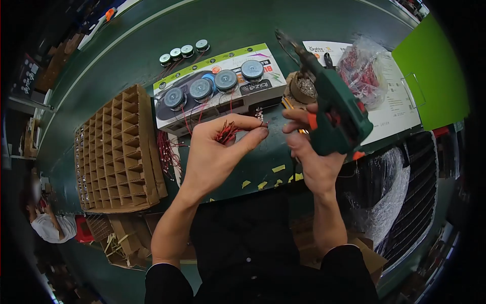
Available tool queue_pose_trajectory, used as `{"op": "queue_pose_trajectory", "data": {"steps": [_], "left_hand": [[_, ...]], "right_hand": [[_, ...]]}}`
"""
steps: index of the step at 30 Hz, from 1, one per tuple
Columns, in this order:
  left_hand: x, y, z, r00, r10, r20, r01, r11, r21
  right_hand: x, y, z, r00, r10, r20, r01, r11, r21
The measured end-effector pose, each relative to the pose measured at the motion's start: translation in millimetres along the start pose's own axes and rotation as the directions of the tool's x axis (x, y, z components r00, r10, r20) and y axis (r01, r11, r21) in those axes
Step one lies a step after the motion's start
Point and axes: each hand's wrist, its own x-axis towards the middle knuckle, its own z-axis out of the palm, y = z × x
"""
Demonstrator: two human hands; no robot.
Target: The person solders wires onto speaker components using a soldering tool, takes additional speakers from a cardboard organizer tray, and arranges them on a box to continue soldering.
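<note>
My left hand (217, 147) is closed around a small bundle of thin red and black wires (228, 133). Its thumb and forefinger pinch a wire end at the front. In my right hand (319, 162) is a green soldering gun (341, 106) with an orange trigger, its tip pointing up and away to the left. Part of the grip is hidden by the gun's body. Beyond my left hand, several round metal speakers (226, 80) with red wires rest on a printed box (273, 91). A round holder of metallic scrubber-like filling (302, 88) stands just behind the gun.
A cardboard divider tray (114, 152) stands at left, beside more red wires (166, 152). Several small speakers (187, 50) sit farther back. At right are a plastic bag of red wires (362, 71), paper sheets (392, 116) and a green folder (430, 76). Yellow scraps (278, 168) lie near the edge.
</note>
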Motion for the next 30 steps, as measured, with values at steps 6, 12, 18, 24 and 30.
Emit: {"op": "queue_pose_trajectory", "data": {"steps": [6, 12, 18, 24, 30], "left_hand": [[0.5, -7.0, 3.1, 0.975, 0.198, -0.1, -0.193, 0.98, 0.055], [8.6, -13.8, -5.8, 0.785, 0.602, 0.147, -0.561, 0.59, 0.581], [49.9, -23.0, -28.2, 0.809, 0.582, 0.086, -0.442, 0.504, 0.742], [89.9, -22.9, -19.3, 0.865, 0.467, 0.181, -0.392, 0.406, 0.826], [78.4, -27.7, -29.9, 0.833, 0.519, 0.193, -0.441, 0.41, 0.799]], "right_hand": [[13.2, -5.5, 18.3, 1.0, -0.002, -0.012, -0.001, 0.969, -0.246], [5.0, -1.0, 18.0, 0.987, 0.054, -0.15, -0.073, 0.99, -0.12], [-20.7, 16.7, -42.1, 0.986, 0.153, -0.066, -0.165, 0.957, -0.239], [-31.6, 16.5, -43.7, 0.977, 0.18, -0.111, -0.197, 0.967, -0.16], [-32.7, 17.4, -45.3, 0.954, 0.283, -0.104, -0.288, 0.956, -0.044]]}}
